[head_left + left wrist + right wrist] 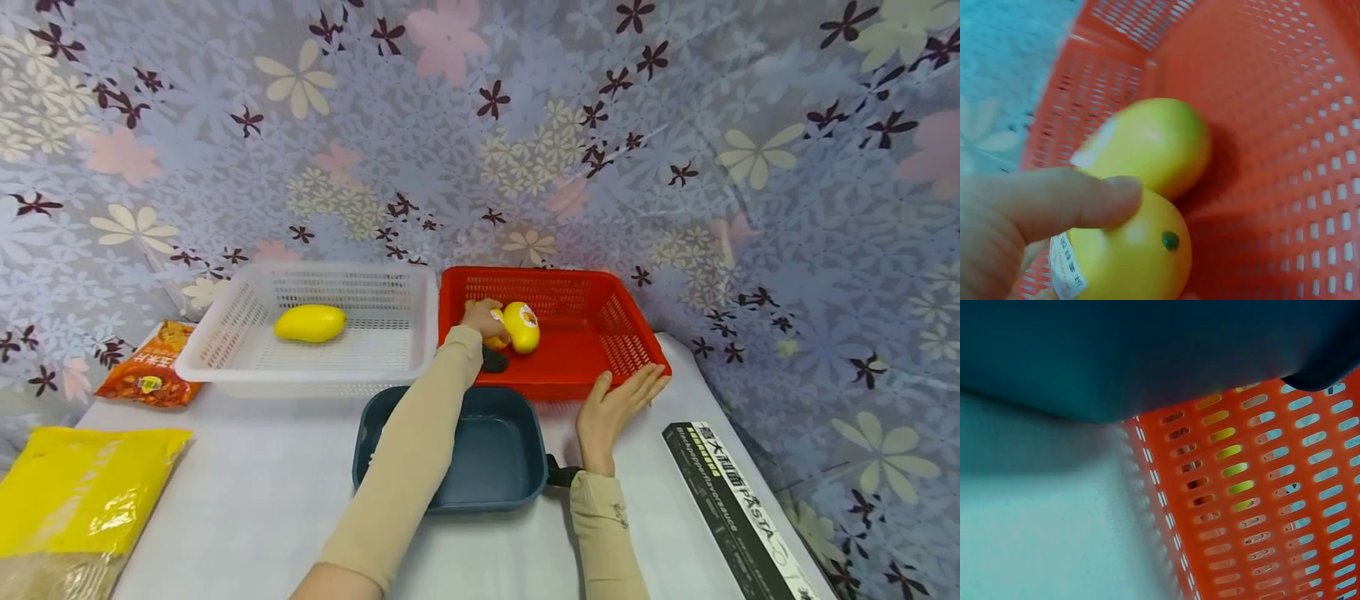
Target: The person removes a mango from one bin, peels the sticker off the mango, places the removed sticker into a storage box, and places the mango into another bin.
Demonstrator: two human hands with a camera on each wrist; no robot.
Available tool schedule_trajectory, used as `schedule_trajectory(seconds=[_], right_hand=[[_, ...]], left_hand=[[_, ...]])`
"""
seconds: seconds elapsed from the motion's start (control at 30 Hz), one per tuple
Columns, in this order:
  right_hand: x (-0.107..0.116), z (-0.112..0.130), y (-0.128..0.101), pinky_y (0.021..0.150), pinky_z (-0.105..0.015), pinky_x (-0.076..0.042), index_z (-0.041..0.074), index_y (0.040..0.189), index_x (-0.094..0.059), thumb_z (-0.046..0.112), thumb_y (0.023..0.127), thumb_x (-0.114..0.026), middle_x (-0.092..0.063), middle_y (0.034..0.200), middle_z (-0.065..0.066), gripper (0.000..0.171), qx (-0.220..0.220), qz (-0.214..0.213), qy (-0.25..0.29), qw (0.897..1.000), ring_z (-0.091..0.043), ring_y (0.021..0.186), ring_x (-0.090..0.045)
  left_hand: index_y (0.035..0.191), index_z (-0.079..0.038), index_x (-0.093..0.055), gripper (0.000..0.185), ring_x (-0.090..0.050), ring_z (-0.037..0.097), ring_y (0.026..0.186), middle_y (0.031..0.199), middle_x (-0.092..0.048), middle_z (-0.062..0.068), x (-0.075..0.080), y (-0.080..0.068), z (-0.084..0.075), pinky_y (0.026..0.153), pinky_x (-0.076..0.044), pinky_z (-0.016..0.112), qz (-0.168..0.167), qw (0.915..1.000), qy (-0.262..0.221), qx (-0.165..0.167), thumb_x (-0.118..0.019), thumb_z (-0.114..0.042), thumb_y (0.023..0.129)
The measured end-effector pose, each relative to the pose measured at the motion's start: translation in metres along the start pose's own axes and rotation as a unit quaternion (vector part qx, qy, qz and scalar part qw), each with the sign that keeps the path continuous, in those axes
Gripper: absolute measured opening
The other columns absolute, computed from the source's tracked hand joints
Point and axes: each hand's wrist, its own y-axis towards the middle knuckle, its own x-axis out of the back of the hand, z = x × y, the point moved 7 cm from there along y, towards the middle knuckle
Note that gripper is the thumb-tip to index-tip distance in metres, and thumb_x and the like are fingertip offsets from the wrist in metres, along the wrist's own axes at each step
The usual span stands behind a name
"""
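Observation:
In the head view my left hand (482, 318) reaches into the red basket (592, 333) and grips a yellow mango. The left wrist view has the thumb lying across this mango (1147, 250), which bears a green stem spot and a white label. A second yellow mango (522, 327), also with a sticker, lies against it in the basket. My right hand (618, 408) touches the basket's front right corner with straight fingers. Through slots in the red basket wall (1216, 550), the right wrist view shows bits of yellow.
Left of the red basket stands a white basket (225, 385) with one mango (310, 323) in it. A dark blue pan (495, 454) sits in front, partly under my left forearm. Snack bag (153, 367) and yellow bag (90, 492) lie left, a pasta box (738, 508) right.

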Motion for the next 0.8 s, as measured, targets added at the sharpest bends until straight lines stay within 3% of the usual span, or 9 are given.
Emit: schedule_trajectory(seconds=[0.17, 0.27, 0.5, 0.63, 0.8], right_hand=[[-0.001, 0.0, 0.0, 0.121, -0.052, 0.003, -0.01, 0.151, -0.009, 0.021, 0.101, -0.038, -0.002, 0.161, -0.025, 0.066, -0.004, 0.004, -0.006, 1.0, -0.041, 0.149, 0.006], [-0.002, -0.001, 0.001, 0.122, -0.05, 0.003, -0.008, 0.152, -0.008, 0.022, 0.101, -0.038, -0.001, 0.162, -0.023, 0.066, -0.011, 0.007, -0.009, 1.0, -0.039, 0.15, 0.006], [0.001, -0.003, 0.002, 0.122, -0.051, 0.002, -0.008, 0.152, -0.008, 0.021, 0.101, -0.04, -0.001, 0.162, -0.023, 0.067, -0.008, 0.007, -0.009, 1.0, -0.04, 0.149, 0.007], [0.002, -0.005, 0.001, 0.122, -0.052, 0.001, -0.008, 0.152, -0.008, 0.023, 0.101, -0.04, -0.001, 0.162, -0.023, 0.068, -0.011, 0.008, -0.017, 1.0, -0.04, 0.15, 0.007], [0.0, -0.006, 0.001, 0.122, -0.051, 0.0, -0.008, 0.152, -0.01, 0.027, 0.101, -0.04, -0.003, 0.162, -0.022, 0.069, -0.008, 0.014, -0.027, 1.0, -0.039, 0.15, 0.006]], left_hand=[[0.144, -0.015, -0.047, 0.07, -0.006, 0.032, 0.151, 0.163, -0.01, 0.015, 0.016, -0.024, -0.023, 0.117, -0.015, 0.061, -0.009, 0.9951, 0.024, -0.095, -0.074, -0.01, 0.079], [0.144, -0.017, -0.047, 0.07, -0.004, 0.034, 0.152, 0.163, -0.009, 0.014, 0.026, -0.037, -0.034, 0.117, -0.007, 0.065, -0.011, 0.9898, 0.018, -0.141, -0.074, -0.011, 0.08], [0.144, -0.017, -0.047, 0.073, -0.011, 0.037, 0.149, 0.163, -0.011, 0.007, 0.039, -0.068, -0.047, 0.119, -0.008, 0.058, -0.021, 0.9799, -0.009, -0.198, -0.078, -0.012, 0.078], [0.144, -0.017, -0.046, 0.075, -0.022, 0.039, 0.143, 0.163, -0.015, 0.005, 0.048, -0.099, -0.047, 0.115, -0.022, 0.053, -0.043, 0.9689, -0.033, -0.241, -0.078, -0.014, 0.076], [0.143, -0.013, -0.046, 0.076, -0.024, 0.038, 0.142, 0.162, -0.016, 0.008, 0.057, -0.14, -0.038, 0.11, -0.031, 0.055, -0.063, 0.9527, -0.06, -0.291, -0.077, -0.012, 0.074]])
